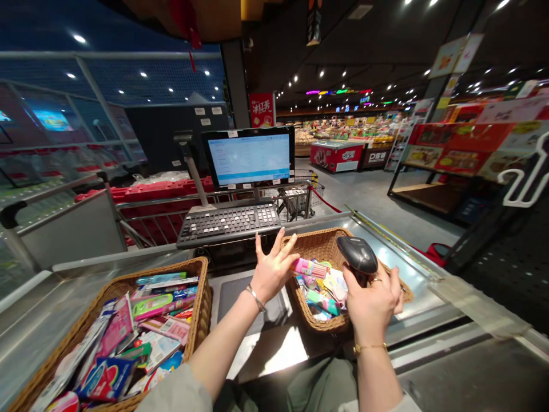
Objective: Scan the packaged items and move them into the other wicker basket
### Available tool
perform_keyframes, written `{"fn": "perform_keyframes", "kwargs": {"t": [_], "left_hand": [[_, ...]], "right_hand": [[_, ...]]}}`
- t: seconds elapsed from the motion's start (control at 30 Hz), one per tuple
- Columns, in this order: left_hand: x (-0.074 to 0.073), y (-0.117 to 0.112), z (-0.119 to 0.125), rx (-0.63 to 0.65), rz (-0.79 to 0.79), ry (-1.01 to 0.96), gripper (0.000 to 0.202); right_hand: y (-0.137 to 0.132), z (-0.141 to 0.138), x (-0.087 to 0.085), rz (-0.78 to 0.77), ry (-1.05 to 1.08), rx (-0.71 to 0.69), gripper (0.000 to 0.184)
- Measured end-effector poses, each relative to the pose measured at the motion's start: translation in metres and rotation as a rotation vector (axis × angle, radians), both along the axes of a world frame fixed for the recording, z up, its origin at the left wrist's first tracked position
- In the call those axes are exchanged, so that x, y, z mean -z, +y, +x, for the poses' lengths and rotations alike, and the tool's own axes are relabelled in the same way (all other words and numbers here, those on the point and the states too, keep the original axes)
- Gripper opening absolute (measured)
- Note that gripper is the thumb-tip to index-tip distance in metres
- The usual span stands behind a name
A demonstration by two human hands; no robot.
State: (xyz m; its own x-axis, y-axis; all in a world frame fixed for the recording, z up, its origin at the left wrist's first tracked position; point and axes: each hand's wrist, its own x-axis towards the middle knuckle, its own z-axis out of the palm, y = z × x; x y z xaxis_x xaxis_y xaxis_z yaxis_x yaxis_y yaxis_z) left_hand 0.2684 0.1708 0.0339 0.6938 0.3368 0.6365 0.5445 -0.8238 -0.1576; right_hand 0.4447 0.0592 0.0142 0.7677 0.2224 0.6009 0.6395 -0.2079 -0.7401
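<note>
My right hand (372, 303) is closed round the handle of a black barcode scanner (357, 254), held above the right wicker basket (315, 243). My left hand (271, 270) hovers over that basket's near left rim, fingers spread, thumb and a finger pinching a pink packet (309, 267). The basket holds several small colourful stationery packets.
A second, larger wicker basket (107, 292) full of packets stands at the left on the steel checkout counter (429, 297). Behind are a keyboard (229, 222), a lit monitor (250, 157), a wire trolley and red crates. Shop shelves line the right.
</note>
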Motion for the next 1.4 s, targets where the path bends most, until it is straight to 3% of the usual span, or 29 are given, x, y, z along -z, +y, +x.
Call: {"fn": "perform_keyframes", "kwargs": {"t": [0.1,0.23,0.47,0.77,1.1,1.4], "left_hand": [[0.004,0.001,0.009,0.027,-0.017,0.042,0.035],[0.006,-0.002,0.017,-0.026,-0.041,0.070,0.064],[0.002,-0.007,0.007,-0.107,-0.078,0.041,0.064],[0.001,-0.011,-0.027,-0.199,-0.084,0.017,0.070],[-0.003,-0.020,-0.071,-0.325,-0.070,0.038,0.074],[0.000,-0.033,-0.125,-0.439,-0.114,0.043,0.077]], "right_hand": [[0.000,0.005,0.001,0.020,0.026,0.020,0.047],[0.000,0.008,0.002,0.025,0.035,0.045,0.049],[0.001,0.002,0.001,0.017,0.026,0.030,0.048],[0.003,-0.023,-0.007,0.003,-0.014,-0.087,0.042],[0.011,-0.068,-0.011,0.019,-0.065,-0.225,0.039],[0.022,-0.115,-0.008,-0.006,-0.149,-0.474,0.038]]}}
